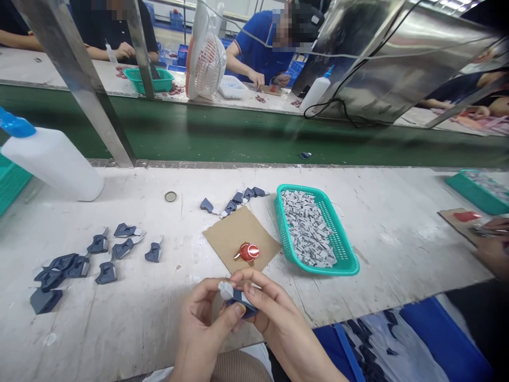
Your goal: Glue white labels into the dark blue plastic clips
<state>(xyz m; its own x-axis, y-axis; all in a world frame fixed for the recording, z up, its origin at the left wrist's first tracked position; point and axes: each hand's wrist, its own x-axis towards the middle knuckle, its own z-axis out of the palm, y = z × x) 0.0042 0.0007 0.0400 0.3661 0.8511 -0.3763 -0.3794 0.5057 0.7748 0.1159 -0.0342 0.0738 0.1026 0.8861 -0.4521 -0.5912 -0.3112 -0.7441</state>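
Near the table's front edge, my left hand [207, 318] and my right hand [274, 313] are closed together on one dark blue part [247, 309] with a light grey piece [226, 290] at its left end. Just beyond them a red glossy blob [249, 252] sits on a brown cardboard square [226, 233]. To the right stands a green basket [281, 228] full of small grey pieces [306, 228]. Several dark blue parts [107, 272] lie at the left, and more [237, 198] lie behind the cardboard.
A white bottle [59, 162] with a blue cap stands at the left, near a bottle cap [170, 197]. A green belt [199, 132] runs behind the table. Below right is a blue bin [449, 339]. Co-workers sit across and a co-worker's hand [493, 246] is at right.
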